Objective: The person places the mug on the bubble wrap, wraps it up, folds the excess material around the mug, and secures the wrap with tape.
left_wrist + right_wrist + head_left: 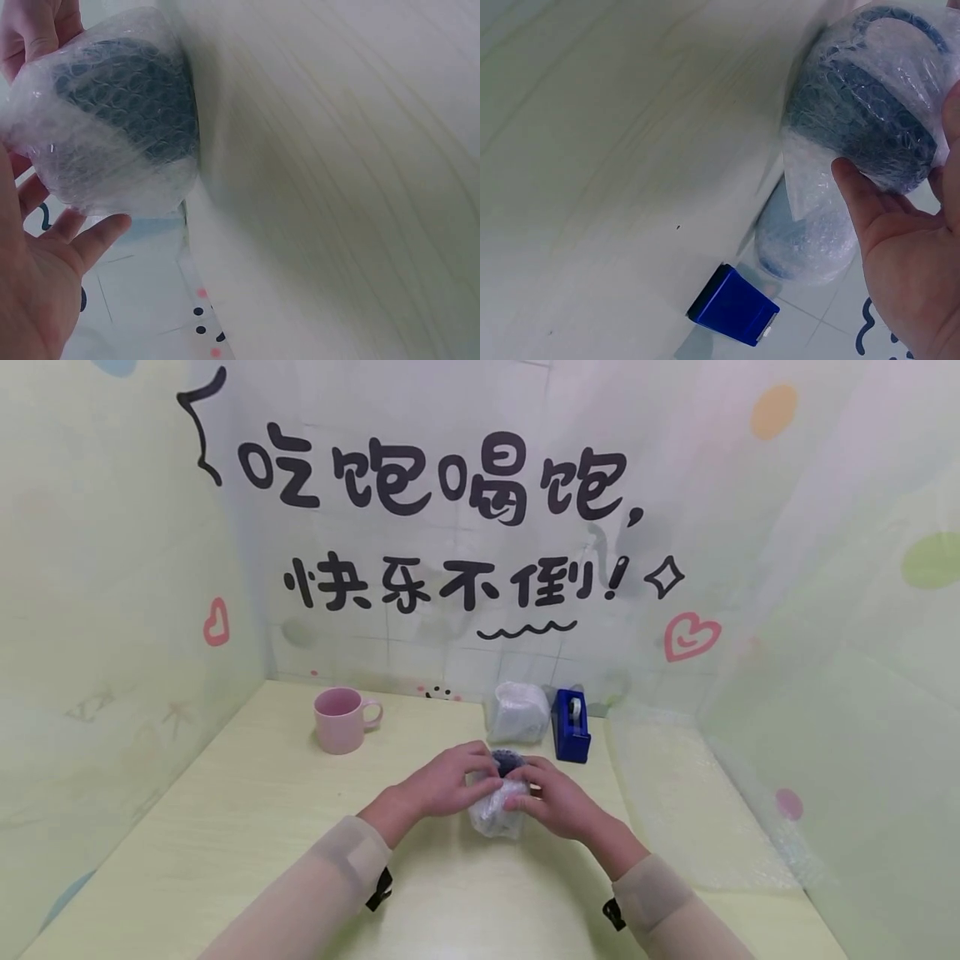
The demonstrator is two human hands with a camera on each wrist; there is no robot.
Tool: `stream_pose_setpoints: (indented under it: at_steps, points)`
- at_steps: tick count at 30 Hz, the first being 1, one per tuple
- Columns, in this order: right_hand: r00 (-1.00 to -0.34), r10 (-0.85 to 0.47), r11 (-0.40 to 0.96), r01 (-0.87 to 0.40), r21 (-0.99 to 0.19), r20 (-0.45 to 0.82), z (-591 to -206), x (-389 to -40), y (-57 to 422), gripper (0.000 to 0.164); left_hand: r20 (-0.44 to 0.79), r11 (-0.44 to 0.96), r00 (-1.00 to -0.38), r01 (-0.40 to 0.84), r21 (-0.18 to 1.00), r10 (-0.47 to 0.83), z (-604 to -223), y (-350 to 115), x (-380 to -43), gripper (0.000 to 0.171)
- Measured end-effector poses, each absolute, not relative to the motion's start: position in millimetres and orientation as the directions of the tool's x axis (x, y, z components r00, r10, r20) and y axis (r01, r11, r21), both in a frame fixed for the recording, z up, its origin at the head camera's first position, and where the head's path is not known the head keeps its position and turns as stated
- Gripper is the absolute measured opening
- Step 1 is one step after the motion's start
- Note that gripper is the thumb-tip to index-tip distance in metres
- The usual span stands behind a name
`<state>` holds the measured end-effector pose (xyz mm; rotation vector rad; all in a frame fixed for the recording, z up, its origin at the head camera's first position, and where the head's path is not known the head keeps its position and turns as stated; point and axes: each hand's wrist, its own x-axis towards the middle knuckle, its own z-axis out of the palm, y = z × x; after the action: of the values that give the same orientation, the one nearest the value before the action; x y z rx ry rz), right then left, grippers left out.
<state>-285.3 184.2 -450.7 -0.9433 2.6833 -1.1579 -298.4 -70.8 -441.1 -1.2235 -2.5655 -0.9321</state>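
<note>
A dark blue mug [877, 120] stands on the table in bubble wrap [495, 814]; its handle shows as a curved loop in the right wrist view. Its dark opening shows between the hands in the head view. My left hand [448, 779] bends its fingers over the wrap at the left of the rim, with the thumb [105, 238] near the wrapped side. From the other side my right hand [558, 800] holds the wrapped mug, thumb [851, 187] on its side and fingers at the rim. Some fingertips are hidden behind the wrap.
Behind the hands sits another bubble-wrapped item [519, 713], next to a blue tape dispenser [573, 731]. A pink mug [340, 722] stands at the back left. Flat sheets of bubble wrap [693, 802] lie at the right. Printed curtain walls [480, 652] enclose the table.
</note>
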Motion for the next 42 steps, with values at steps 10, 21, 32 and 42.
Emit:
stream_pose_setpoints:
  at_steps: [10, 21, 32, 42]
  points:
    - [-0.817, -0.546, 0.622, -0.543, -0.564, 0.185, -431.4, -296.9, 201.3, 0.045, 0.366, 0.484, -0.674, 0.726, 0.488, 0.642, -438.8, -69.2, -298.1, 0.021]
    - [-0.955, -0.235, 0.873, -0.288, -0.394, 0.179, -396.9, -358.9, 238.3, 0.034, 0.364, 0.481, -0.683, 0.716, 0.506, 0.634, -438.5, -69.2, -297.1, 0.022]
    - [-0.994, -0.082, 0.901, -0.107, -0.421, 0.077, -414.3, -391.9, 249.7, 0.048, 0.358, 0.483, -0.694, 0.703, 0.522, 0.624, -443.1, -72.2, -294.1, 0.022]
    - [-0.999, 0.047, 0.855, 0.034, -0.518, 0.012, -449.2, -412.4, 255.8, 0.055, 0.387, 0.473, -0.679, 0.722, 0.505, 0.623, -445.4, -70.7, -294.9, 0.021]
